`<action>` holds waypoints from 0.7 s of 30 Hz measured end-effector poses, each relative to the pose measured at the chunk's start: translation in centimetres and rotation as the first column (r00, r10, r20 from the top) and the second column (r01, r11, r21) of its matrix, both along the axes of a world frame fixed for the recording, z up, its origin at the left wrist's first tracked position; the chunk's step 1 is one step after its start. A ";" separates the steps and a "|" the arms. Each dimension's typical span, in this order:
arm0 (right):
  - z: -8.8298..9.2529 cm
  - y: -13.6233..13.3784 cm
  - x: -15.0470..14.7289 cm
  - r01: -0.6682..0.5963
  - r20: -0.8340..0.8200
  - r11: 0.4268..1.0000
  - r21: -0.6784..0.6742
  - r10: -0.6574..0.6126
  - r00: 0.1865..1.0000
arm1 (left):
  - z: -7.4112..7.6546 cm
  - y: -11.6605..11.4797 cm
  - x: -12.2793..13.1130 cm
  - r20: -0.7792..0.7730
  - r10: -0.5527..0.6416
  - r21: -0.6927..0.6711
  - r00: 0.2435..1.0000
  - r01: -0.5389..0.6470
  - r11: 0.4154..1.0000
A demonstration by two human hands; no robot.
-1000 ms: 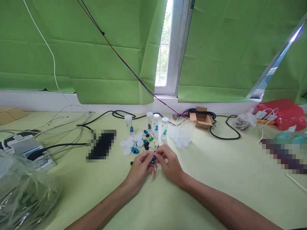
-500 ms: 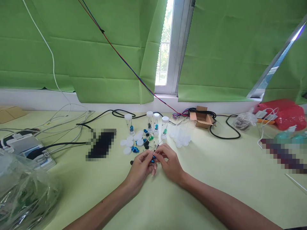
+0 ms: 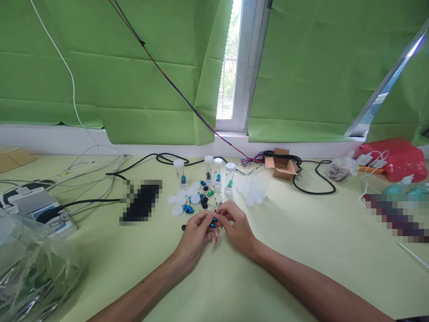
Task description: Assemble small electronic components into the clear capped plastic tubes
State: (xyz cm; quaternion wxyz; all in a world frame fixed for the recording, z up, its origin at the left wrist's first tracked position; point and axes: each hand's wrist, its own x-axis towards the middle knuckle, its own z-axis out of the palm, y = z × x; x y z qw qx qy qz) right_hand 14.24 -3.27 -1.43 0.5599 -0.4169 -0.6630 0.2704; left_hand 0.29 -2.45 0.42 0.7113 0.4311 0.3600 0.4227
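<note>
My left hand [image 3: 197,233] and my right hand [image 3: 237,226] meet at the middle of the pale green table [image 3: 301,250], fingers pinched together on a small blue part with thin wire legs [image 3: 213,222]. Just beyond them lie several loose blue, green and black small parts [image 3: 203,197] and several white caps [image 3: 182,200]. Several clear capped vials [image 3: 218,172] stand upright behind these, each with a coloured part inside. A cluster of empty clear vials [image 3: 251,190] sits to their right.
Black cables [image 3: 311,185] and white cables [image 3: 83,165] run along the back. A small open cardboard box [image 3: 281,166] stands at the back right, a red bag [image 3: 395,158] far right. A grey device [image 3: 36,208] and a crumpled clear plastic bag [image 3: 30,273] are at left.
Both hands stay together on the blue part; they have shifted only slightly. The view has drifted a little.
</note>
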 end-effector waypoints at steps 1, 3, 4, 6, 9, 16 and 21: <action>0.0 0.0 0.0 -0.001 -0.003 1.000 -0.004 0.001 1.000 | 0.0 0.0 0.0 0.000 -0.002 0.003 1.000 0.002 1.000; 0.1 0.0 0.0 -0.005 -0.009 1.000 -0.010 0.005 1.000 | -0.1 0.1 -0.1 -0.002 -0.006 0.010 1.000 0.006 1.000; 0.1 -0.1 0.0 -0.007 -0.011 1.000 -0.014 0.007 1.000 | -0.1 0.1 -0.1 -0.004 -0.007 0.014 1.000 0.007 1.000; 0.2 -0.1 0.0 -0.013 -0.014 1.000 -0.020 0.013 1.000 | -0.2 0.0 -0.2 -0.010 -0.011 0.018 1.000 0.011 1.000; 0.1 -0.1 0.1 -0.016 -0.014 1.000 -0.023 0.016 1.000 | -0.1 -0.1 -0.2 -0.008 -0.014 0.020 1.000 0.015 1.000; 0.0 0.1 0.1 -0.018 -0.027 0.999 -0.029 0.017 0.999 | 0.2 -0.1 0.0 -0.017 0.009 0.005 1.000 -0.009 1.000; 0.1 0.0 0.1 -0.020 -0.022 1.000 -0.024 0.019 1.000 | 0.2 -0.1 0.0 -0.020 0.007 0.015 1.000 -0.007 1.000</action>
